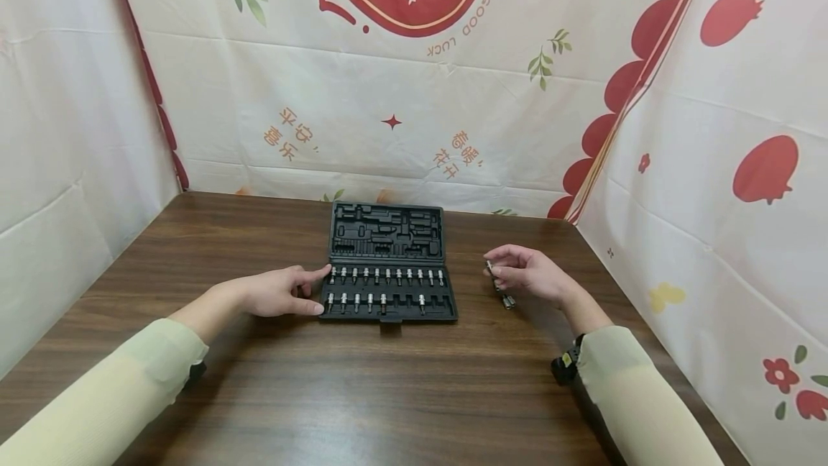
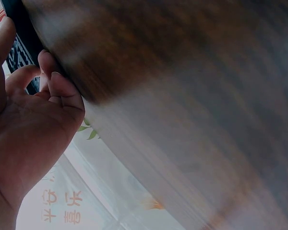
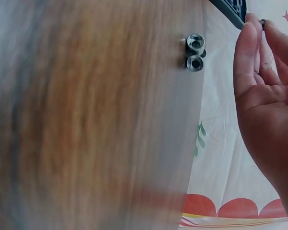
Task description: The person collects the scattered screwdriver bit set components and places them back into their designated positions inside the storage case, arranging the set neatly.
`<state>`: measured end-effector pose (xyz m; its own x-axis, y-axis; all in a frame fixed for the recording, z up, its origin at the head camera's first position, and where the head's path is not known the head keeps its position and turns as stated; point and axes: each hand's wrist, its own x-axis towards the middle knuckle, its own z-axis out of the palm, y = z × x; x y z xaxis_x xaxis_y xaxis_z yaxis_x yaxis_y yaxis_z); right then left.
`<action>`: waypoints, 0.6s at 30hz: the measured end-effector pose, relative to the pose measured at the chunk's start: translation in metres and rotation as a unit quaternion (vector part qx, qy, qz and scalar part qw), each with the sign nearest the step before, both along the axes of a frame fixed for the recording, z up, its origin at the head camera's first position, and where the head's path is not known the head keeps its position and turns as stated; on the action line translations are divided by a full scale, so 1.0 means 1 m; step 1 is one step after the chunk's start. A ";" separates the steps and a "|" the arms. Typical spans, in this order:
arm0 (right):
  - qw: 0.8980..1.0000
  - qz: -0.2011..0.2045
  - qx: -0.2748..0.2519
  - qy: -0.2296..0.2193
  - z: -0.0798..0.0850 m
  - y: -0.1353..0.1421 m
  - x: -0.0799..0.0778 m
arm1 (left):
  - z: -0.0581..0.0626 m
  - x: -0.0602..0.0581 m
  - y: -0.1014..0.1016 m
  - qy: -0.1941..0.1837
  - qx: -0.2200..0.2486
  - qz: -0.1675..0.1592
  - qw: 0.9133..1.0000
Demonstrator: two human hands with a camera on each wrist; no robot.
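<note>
A black socket-set case [image 1: 388,318] lies unfolded on the table, with two rows of silver bit sockets [image 1: 383,300] in its lower half. Between the front row's left group and a lone socket [image 1: 422,302] are bare slots. My left hand [image 1: 278,293] rests at the case's left side, index fingertip by the hinge end and thumb at the front corner. To the right of the case, my right hand [image 1: 527,275] pinches a small bit socket [image 1: 489,265] between thumb and fingertips. Loose sockets [image 3: 195,43] lie on the table under that hand.
The case's molded lid [image 1: 388,232] leans back near the table's far edge. Printed cloth [image 1: 388,78] hangs behind and along both sides of the brown wooden table [image 1: 362,394]. A black wrist device [image 1: 566,365] sits at the right sleeve.
</note>
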<state>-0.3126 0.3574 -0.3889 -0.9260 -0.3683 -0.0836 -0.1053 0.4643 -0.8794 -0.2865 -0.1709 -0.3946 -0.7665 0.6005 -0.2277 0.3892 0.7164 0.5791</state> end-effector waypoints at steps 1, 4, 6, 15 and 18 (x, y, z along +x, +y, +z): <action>1.000 0.000 -0.003 -0.005 0.000 -0.001 0.000 | 0.000 0.000 0.000 0.001 0.000 0.000 1.000; 1.000 -0.001 -0.008 -0.014 0.002 -0.005 0.000 | 0.000 0.000 0.000 0.003 -0.001 0.000 1.000; 1.000 -0.002 -0.002 -0.009 0.004 -0.009 0.001 | 0.000 0.000 0.000 0.005 -0.001 0.000 1.000; 0.999 -0.018 0.029 0.037 0.005 -0.034 0.002 | 0.000 0.000 0.000 0.005 -0.003 0.003 1.000; 0.998 -0.012 0.038 0.051 0.006 -0.045 0.003 | 0.000 0.000 0.000 0.004 -0.003 0.004 1.000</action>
